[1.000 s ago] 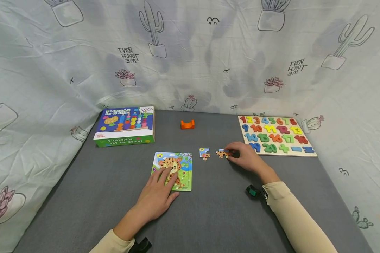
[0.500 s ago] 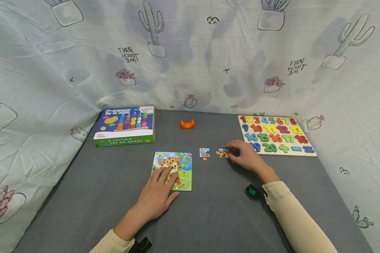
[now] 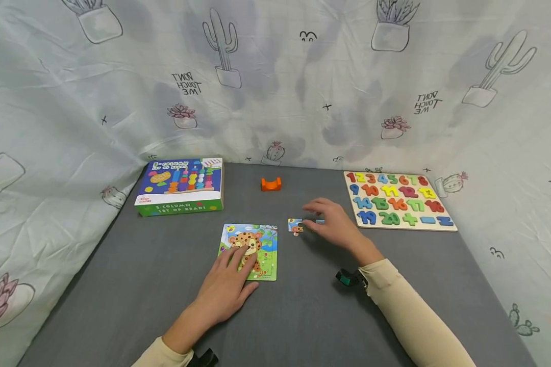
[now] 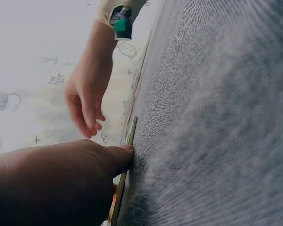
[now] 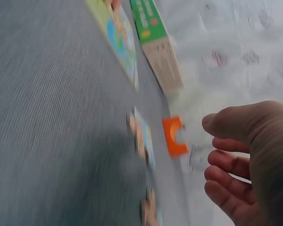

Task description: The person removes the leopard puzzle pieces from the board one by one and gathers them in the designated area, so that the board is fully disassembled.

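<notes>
The left hand, fingers slightly spread, rests on the leopard puzzle, seemingly unfinished: a loose piece and a second piece (largely hidden) lie off it. The right hand hovers by these, thumb and fingers parted, empty.

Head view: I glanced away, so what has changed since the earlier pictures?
The right hand has come off the right piece and moved left, towards the left piece, holding nothing. The left hand still rests on the puzzle; the box and orange block stay put.
</notes>
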Demonstrator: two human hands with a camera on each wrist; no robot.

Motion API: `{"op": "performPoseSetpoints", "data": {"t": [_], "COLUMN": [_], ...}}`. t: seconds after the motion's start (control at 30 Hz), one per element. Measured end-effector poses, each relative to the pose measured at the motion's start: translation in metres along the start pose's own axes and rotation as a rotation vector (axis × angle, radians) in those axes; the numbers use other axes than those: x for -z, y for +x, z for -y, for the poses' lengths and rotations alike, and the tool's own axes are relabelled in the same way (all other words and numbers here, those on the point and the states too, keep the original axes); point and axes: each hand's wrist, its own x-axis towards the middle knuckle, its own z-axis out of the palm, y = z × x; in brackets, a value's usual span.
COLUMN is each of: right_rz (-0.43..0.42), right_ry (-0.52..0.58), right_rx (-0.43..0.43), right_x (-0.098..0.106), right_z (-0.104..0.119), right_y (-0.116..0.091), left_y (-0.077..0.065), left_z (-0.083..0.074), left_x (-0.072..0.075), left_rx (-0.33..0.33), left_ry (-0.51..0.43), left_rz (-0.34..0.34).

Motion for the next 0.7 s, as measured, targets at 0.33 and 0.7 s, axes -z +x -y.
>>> {"op": "performPoseSetpoints", "data": {"t": [0.33, 0.7], "right_rz": [0.042, 0.107], "right_ry": [-0.033, -0.073], "right_rx": [0.056, 0.029], "right_x": [-0.04, -0.067], "right_z": [0.036, 0.049], "right_y": [0.028, 0.038], "left_y": [0.001, 0.001], "left_z": [0.002, 0.002], "left_x": [-0.001, -0.003], "left_rx": [0.0, 0.0], "left_ry": [0.026, 0.024], "left_rz": [-0.01, -0.002]}}
